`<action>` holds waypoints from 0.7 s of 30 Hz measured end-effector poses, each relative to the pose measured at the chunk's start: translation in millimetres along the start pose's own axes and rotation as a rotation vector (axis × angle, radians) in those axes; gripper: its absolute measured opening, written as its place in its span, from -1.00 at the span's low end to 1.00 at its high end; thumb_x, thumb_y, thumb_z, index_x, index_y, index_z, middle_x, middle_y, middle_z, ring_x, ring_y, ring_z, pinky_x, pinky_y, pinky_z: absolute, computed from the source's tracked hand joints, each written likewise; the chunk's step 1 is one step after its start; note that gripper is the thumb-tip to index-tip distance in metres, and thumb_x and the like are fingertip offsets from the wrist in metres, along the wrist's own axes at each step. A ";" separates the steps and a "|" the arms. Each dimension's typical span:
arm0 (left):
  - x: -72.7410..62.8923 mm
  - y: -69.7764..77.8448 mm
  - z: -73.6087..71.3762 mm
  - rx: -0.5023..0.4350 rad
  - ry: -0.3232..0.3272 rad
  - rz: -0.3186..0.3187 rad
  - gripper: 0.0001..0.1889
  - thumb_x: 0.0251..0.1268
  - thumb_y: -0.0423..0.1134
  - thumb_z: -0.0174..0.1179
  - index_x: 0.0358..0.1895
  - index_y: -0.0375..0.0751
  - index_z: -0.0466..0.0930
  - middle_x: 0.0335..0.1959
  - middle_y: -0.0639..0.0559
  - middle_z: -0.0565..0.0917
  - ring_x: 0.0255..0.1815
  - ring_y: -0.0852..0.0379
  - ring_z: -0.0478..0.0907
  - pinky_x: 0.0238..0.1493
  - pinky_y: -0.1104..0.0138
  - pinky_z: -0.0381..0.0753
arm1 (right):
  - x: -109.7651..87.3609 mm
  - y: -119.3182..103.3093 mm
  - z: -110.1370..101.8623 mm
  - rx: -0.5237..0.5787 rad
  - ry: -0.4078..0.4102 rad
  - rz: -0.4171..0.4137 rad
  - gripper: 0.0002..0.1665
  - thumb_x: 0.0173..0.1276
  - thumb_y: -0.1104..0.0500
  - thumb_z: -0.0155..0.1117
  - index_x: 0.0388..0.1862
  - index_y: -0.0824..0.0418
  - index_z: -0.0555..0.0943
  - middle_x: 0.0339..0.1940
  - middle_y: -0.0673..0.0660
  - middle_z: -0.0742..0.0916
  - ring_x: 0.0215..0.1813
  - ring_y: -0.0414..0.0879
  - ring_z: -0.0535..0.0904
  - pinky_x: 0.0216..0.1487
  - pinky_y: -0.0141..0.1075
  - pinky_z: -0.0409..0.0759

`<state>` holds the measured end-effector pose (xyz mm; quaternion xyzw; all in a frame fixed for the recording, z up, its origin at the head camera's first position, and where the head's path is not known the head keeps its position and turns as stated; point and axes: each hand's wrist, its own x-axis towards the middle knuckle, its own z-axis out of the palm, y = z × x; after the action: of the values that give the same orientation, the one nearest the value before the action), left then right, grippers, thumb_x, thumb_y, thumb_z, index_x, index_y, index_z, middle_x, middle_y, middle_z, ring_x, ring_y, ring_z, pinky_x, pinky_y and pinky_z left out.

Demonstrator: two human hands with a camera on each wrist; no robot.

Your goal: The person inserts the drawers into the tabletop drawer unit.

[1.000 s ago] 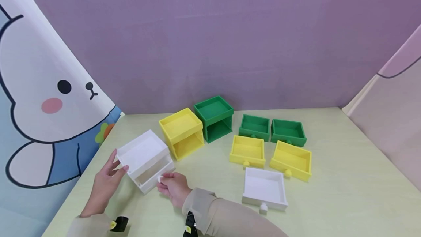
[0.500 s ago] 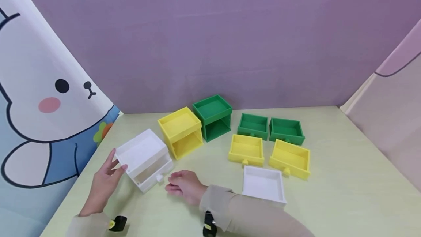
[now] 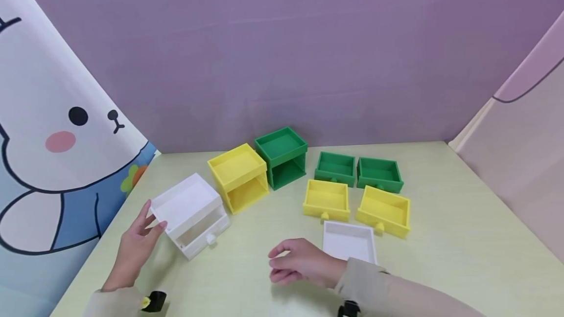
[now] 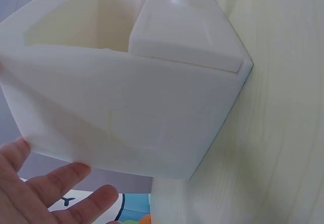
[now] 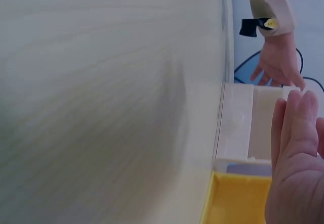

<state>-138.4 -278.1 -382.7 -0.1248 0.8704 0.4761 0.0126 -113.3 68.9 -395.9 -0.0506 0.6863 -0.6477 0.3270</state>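
Note:
My left hand (image 3: 134, 251) grips the left side of a small white drawer cabinet (image 3: 187, 204), thumb at the front corner and fingers towards the back. A white drawer (image 3: 196, 246) with a round knob sits in its lower slot; the upper slot is an opening. In the left wrist view, fingertips (image 4: 81, 170) touch the white cabinet's side edge. Over the table to the right, my right hand (image 3: 304, 263) holds nothing, its fingers loosely bent. Just beyond it lies another white drawer (image 3: 348, 241), its front partly hidden by the hand and sleeve.
Behind the white cabinet stand a yellow cabinet (image 3: 238, 165) and a green cabinet (image 3: 282, 146), both with open fronts. Two yellow drawers (image 3: 327, 198) and two green drawers (image 3: 336, 165) lie at the right. A purple backdrop (image 3: 282, 53) rises behind the table.
My right hand has let go of the knob on the white cabinet's lower drawer and moved right, towards the loose white drawer. The left hand keeps its grip on the cabinet.

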 end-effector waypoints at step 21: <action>-0.1 0.4 -1.0 0.003 -0.008 -0.011 -0.22 0.47 0.07 -0.09 0.50 0.24 -0.45 0.48 -0.41 -0.04 0.37 -0.43 0.09 0.24 -0.22 0.19 | -74.0 28.6 -86.8 -0.050 -0.050 -0.032 -0.52 0.43 0.15 0.15 0.11 0.53 0.43 -0.36 0.18 0.71 -0.51 -0.20 0.62 -0.47 -0.42 0.60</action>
<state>-138.3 -278.7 -381.8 -0.1278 0.8702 0.4754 0.0189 -90.0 184.2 -398.5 -0.0858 0.6930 -0.6339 0.3324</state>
